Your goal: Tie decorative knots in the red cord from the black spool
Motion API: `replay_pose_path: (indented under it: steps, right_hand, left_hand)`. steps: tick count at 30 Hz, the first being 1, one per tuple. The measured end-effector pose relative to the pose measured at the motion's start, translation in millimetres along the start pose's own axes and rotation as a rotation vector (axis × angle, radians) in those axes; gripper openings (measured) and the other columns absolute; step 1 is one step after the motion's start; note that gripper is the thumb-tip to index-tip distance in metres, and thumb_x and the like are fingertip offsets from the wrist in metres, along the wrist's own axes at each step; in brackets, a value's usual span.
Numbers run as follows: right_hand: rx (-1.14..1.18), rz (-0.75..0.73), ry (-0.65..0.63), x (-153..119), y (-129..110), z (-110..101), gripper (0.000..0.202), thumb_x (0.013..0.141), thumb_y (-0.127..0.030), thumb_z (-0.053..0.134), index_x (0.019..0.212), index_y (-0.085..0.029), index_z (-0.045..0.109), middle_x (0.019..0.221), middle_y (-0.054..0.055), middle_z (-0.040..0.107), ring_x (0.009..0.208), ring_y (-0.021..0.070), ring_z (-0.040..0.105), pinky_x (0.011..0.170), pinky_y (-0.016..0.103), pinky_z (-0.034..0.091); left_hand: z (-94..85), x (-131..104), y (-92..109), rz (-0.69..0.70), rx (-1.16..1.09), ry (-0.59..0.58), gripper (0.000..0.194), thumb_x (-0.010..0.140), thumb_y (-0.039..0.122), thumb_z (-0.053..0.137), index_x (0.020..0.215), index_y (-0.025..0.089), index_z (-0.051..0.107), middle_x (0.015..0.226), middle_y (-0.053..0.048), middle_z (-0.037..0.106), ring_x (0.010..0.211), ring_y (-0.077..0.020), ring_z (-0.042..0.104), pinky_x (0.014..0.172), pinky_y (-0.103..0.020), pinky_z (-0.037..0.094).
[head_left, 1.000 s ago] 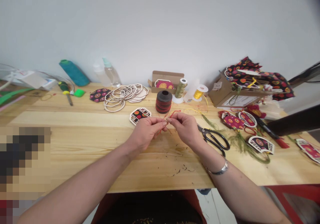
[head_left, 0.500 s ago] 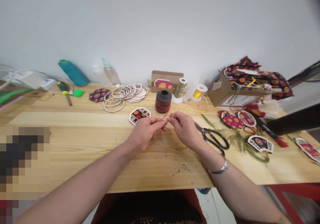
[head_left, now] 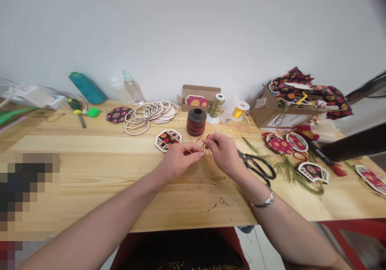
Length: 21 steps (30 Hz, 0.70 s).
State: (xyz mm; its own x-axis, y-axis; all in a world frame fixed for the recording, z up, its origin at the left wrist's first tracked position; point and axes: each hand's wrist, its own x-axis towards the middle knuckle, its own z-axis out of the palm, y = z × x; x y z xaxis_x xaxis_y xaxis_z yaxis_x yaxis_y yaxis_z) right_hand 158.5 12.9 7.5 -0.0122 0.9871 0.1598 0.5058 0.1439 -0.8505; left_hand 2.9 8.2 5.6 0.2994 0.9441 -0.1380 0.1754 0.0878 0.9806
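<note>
A thin red cord [head_left: 197, 141] runs between my two hands above the middle of the wooden table. My left hand [head_left: 181, 157] pinches it between thumb and fingers. Close beside it, my right hand [head_left: 221, 149] is closed on the cord as well, thumb against forefinger. Just behind the hands stands a dark spool [head_left: 196, 122] wound with red cord. A patterned octagonal ornament [head_left: 168, 140] with a white openwork frame lies behind my left hand. Black-handled scissors [head_left: 257, 165] lie to the right of my right hand, partly covered by it.
Pale frames [head_left: 147, 115] are piled at the back left, near a screwdriver [head_left: 77, 110] and a teal thread cone [head_left: 87, 88]. A yellow thread spool [head_left: 239, 110] stands at the back. On the right are finished-looking ornaments [head_left: 313, 172] and a cardboard box [head_left: 267, 109] heaped with patterned fabric.
My fingertips have shifted slightly on the red cord. The left fingers have straightened a little, and the right hand has risen slightly. Other things look the same.
</note>
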Motion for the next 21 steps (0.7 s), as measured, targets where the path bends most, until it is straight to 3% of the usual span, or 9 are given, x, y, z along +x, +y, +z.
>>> replay_pose_path:
  steps: [4,8,14,18,21]
  right_hand:
    - [0.173,0.067,-0.036,1.1,1.4,1.8,0.021,0.08,-0.029,0.053,0.062,-0.018,0.056,0.059,-0.001,0.059,0.054,0.0109,0.048,0.055,0.025,0.036]
    - [0.426,0.191,-0.107,1.6,3.0,6.1,0.024,0.076,-0.037,0.057,0.062,-0.018,0.057,0.049,-0.002,0.052,0.042,0.0076,0.036,0.043,0.022,0.027]
    - [0.733,0.337,-0.21,-0.9,1.2,8.7,0.033,0.068,-0.046,0.066,0.06,-0.016,0.053,0.051,-0.004,0.05,0.039,0.0033,0.03,0.039,0.02,0.021]
    - [0.779,0.341,-0.215,-1.1,0.9,7.9,0.036,0.066,-0.045,0.069,0.06,-0.017,0.049,0.05,-0.005,0.047,0.04,0.0029,0.031,0.04,0.019,0.022]
    - [0.796,0.339,-0.208,0.9,0.1,5.2,0.035,0.066,-0.044,0.07,0.062,-0.017,0.049,0.051,-0.006,0.045,0.041,0.0028,0.031,0.04,0.019,0.022]
  left_hand:
    - [3.3,-1.5,-4.1,0.183,0.193,0.087,0.011,0.071,0.026,0.065,0.072,0.019,0.074,0.064,-0.001,0.063,0.056,-0.0124,0.048,0.054,-0.024,0.034]
    - [5.0,-2.2,-8.6,0.353,0.346,0.11,0.014,0.075,0.022,0.061,0.074,0.022,0.075,0.063,-0.001,0.062,0.056,-0.0126,0.049,0.059,-0.025,0.036]
    - [4.8,-3.0,-9.8,0.413,0.401,0.087,0.016,0.079,0.022,0.058,0.076,0.024,0.074,0.065,-0.002,0.064,0.06,-0.0142,0.054,0.06,-0.025,0.039]
    - [3.9,-0.1,-12.1,0.452,0.498,0.068,0.019,0.082,0.022,0.055,0.079,0.023,0.073,0.069,-0.003,0.066,0.062,-0.0142,0.056,0.062,-0.025,0.04]
    - [-1.0,4.0,-12.8,0.393,0.626,0.004,0.019,0.082,0.022,0.054,0.08,0.021,0.073,0.074,-0.005,0.068,0.065,-0.0158,0.058,0.066,-0.027,0.042]
